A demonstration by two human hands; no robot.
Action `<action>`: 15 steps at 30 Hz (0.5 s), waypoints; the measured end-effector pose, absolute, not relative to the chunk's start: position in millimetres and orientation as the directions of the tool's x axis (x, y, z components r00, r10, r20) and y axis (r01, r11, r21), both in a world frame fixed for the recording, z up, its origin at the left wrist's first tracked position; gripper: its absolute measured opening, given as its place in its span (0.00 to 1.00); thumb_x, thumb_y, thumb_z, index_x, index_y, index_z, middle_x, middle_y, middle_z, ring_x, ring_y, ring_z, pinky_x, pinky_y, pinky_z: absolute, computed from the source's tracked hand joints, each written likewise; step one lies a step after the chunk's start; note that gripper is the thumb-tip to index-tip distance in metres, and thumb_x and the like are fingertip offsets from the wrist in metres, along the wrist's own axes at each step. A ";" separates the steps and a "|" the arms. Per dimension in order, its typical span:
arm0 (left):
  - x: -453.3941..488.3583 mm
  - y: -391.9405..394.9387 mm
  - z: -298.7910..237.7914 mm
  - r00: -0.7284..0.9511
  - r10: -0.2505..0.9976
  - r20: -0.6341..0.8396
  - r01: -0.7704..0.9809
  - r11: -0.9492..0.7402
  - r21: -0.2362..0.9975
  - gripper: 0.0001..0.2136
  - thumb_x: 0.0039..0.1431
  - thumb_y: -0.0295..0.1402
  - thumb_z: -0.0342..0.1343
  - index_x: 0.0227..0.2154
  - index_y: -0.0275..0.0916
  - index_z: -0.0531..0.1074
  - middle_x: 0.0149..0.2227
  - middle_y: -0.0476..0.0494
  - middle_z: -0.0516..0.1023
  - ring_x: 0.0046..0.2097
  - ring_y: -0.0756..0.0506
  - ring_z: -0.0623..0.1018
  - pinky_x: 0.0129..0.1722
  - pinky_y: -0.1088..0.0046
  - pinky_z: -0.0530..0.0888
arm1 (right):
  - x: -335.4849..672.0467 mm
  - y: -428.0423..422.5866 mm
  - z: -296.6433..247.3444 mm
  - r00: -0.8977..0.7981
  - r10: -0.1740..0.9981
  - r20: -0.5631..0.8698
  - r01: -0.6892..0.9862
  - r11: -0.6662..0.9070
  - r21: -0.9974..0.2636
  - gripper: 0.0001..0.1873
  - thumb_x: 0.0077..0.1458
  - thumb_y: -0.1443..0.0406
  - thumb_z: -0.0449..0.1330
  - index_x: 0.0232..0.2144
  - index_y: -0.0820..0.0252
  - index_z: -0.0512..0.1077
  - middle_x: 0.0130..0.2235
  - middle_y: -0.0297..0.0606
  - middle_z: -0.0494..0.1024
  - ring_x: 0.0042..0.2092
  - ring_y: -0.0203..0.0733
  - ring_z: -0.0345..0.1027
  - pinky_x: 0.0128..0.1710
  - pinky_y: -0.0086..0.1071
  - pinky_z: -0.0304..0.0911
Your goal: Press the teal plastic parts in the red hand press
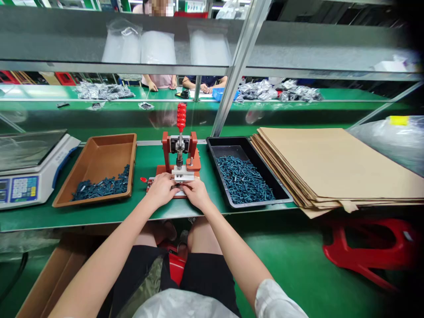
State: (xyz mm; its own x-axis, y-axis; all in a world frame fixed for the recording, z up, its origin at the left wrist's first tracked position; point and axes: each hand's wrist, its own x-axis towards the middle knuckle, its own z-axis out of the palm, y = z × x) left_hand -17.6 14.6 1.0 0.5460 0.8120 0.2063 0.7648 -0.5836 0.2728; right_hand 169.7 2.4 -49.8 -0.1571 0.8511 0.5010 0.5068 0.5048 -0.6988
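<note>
A small red hand press (180, 154) with a red ribbed lever handle (181, 117) stands at the front of the green bench. My left hand (161, 189) and my right hand (195, 192) meet at the base of the press, just under its white block (183, 176). The fingers of both hands are curled and pinched together there; what they hold is too small to make out. A brown tray (99, 154) to the left holds a heap of small dark teal parts (101, 187). A black tray (232, 145) to the right holds many more teal parts (243, 179).
A weighing scale (28, 170) sits at the far left. A stack of cardboard sheets (331, 163) lies right of the black tray. A red plastic stool (371, 249) stands on the floor at right. Other people's hands rest on the far bench (159, 84), among bagged parts.
</note>
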 end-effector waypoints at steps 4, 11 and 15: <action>-18.1 17.5 3.1 0.558 0.810 0.179 0.762 -0.586 0.275 0.09 0.59 0.37 0.60 0.36 0.40 0.82 0.43 0.36 0.79 0.51 0.34 0.75 0.53 0.52 0.72 | 167.9 4.9 -51.4 -0.144 0.855 0.498 0.482 0.500 -0.719 0.11 0.57 0.70 0.63 0.39 0.53 0.82 0.44 0.38 0.83 0.48 0.47 0.76 0.53 0.41 0.70; -16.2 12.5 -1.0 0.555 0.801 0.223 0.769 -0.597 0.228 0.09 0.61 0.37 0.58 0.38 0.40 0.81 0.47 0.36 0.78 0.53 0.35 0.75 0.55 0.51 0.72 | 164.2 5.6 -46.1 -0.137 0.841 0.523 0.521 0.510 -0.684 0.14 0.58 0.71 0.58 0.43 0.56 0.79 0.48 0.42 0.80 0.49 0.48 0.75 0.53 0.41 0.70; -14.5 9.3 -3.1 0.521 0.815 0.254 0.774 -0.577 0.261 0.08 0.60 0.35 0.59 0.39 0.41 0.81 0.48 0.38 0.78 0.55 0.36 0.74 0.57 0.52 0.71 | 162.3 3.7 -45.0 -0.110 0.843 0.526 0.539 0.495 -0.681 0.15 0.58 0.72 0.56 0.44 0.56 0.79 0.48 0.43 0.80 0.49 0.48 0.74 0.53 0.42 0.70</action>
